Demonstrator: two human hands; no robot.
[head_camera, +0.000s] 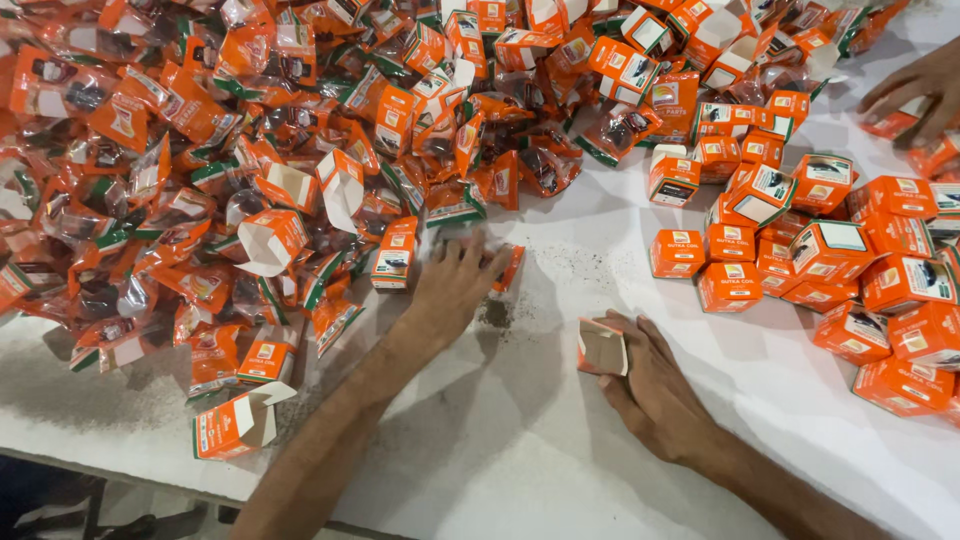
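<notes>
Steady the open box (602, 347) in your curled right hand (655, 385) while your spread, empty left hand (455, 285) pinches one packet (509, 267) cleanly.

A packing workshop, by the look of it: a white bench (560, 440) buried at ten o'clock under a heap of orange sachets (150, 180), closed small orange boxes (800, 260) stacked up at three o'clock, and another worker's hand (915, 95) busy at two o'clock.
</notes>
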